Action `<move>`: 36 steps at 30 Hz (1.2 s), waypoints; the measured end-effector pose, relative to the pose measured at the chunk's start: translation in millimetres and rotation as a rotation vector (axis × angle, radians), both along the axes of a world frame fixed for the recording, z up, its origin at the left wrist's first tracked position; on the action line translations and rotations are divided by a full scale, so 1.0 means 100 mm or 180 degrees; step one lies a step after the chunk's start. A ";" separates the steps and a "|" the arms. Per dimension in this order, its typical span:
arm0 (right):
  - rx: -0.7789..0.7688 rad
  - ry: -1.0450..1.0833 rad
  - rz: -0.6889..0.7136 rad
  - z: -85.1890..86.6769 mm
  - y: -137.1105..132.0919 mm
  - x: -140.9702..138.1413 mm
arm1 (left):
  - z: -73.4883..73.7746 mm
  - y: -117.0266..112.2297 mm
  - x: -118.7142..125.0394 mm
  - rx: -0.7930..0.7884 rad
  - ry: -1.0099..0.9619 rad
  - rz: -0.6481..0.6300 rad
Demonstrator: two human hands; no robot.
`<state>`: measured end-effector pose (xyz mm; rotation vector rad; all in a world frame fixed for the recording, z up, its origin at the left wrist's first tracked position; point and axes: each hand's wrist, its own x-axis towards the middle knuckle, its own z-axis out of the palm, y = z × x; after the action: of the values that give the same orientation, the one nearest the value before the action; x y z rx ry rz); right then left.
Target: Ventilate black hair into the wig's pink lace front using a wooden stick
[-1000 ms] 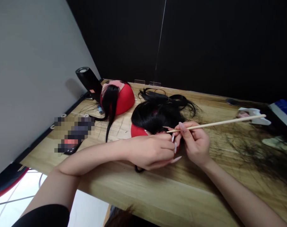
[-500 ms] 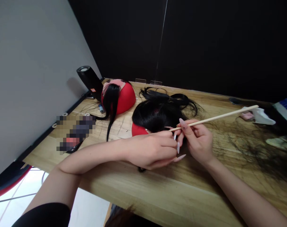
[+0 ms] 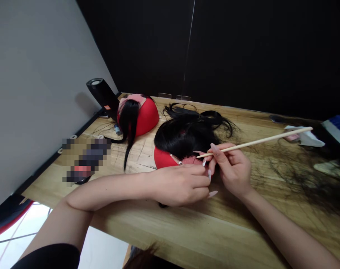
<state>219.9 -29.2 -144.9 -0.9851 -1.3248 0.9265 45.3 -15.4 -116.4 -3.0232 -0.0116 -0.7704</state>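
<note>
Between thumb and fingers, my right hand (image 3: pixel 235 170) pinches a thin pale wooden stick (image 3: pixel 266 140), chopstick-like. Its near end points down-left at a pink mesh patch (image 3: pixel 191 160) on a red dome-shaped form (image 3: pixel 164 158). Long black hair (image 3: pixel 184 136) covers much of this form and spreads behind it. My left hand (image 3: pixel 181 185) lies across the front of the form with its fingers curled, close to the right fingertips. Whatever the left fingers grip is hidden behind the hand.
Behind, at left, sits a second red form (image 3: pixel 147 117) with pink mesh and black hair. A black cylindrical speaker (image 3: pixel 104 97) leans beside it. A blurred-out dark object (image 3: pixel 87 158) lies left on the wooden table (image 3: pixel 215 228). Loose hair (image 3: pixel 307 179) and a white tissue (image 3: pixel 311 138) are at right.
My left hand has moved slightly down, showing more of the pink mesh and the red form's front. The stick has shifted a little, its near end moving left and down. The camera view has shifted slightly.
</note>
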 end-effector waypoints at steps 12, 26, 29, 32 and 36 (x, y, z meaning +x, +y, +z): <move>0.0355 -0.0089 -0.0132 -0.04 -0.01 -0.02 | -0.04 0.01 -0.01 -0.0015 0.0033 0.0015; 0.0406 0.0029 -0.0206 -0.11 0.00 -0.04 | -0.06 0.02 0.02 -0.0094 -0.0116 0.0039; 0.0457 0.0050 -0.0177 -0.11 0.00 -0.04 | -0.07 0.03 0.03 -0.0107 -0.0102 0.0029; 0.0376 0.0090 -0.0124 -0.11 0.00 -0.03 | -0.08 0.03 0.04 -0.0075 -0.0153 0.0011; 0.0309 0.0176 -0.0061 -0.09 -0.01 -0.03 | -0.07 0.03 0.04 -0.0005 -0.0206 -0.0025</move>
<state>216.9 -30.0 -153.7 -0.8902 -1.2996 0.8611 49.3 -12.2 -123.9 -3.0003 -0.0014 -0.8688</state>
